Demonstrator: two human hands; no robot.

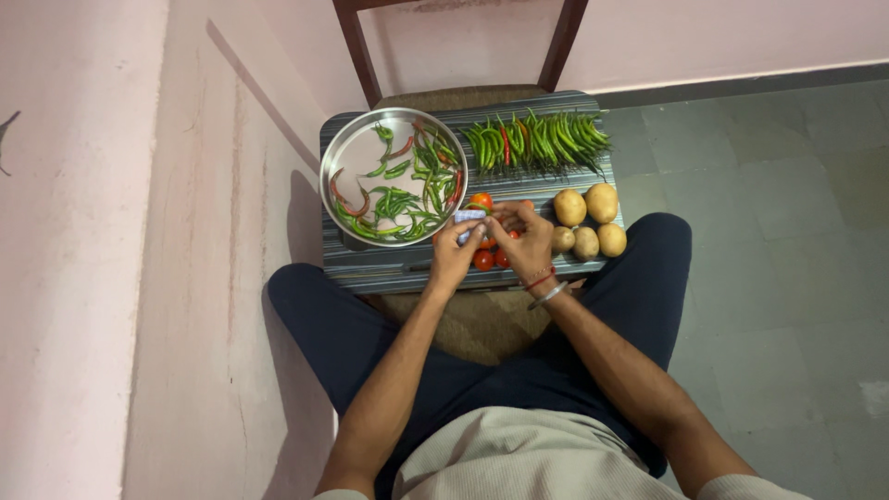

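- At the centre of the frame, a seated person's left hand and right hand meet over a striped tabletop, both pinching a small pale packet between them.
- The left fingers are closed on the packet's lower edge; the right fingers are curled together at its right end, and what else they hold cannot be made out.
- The packet sits just right of a round steel plate in the upper-left part of the tabletop, holding a loose heap of green and red chillies.
- Beneath and between the hands lie several red tomatoes, partly hidden by the fingers.
- Right of the hands, five potatoes sit bunched near the tabletop's right edge.
- Along the top edge, a neat row of green chillies is laid out, one red among them.
- A red thread and a metal bangle circle the right wrist.
- Dark wooden chair legs rise at the top, against a pink wall.
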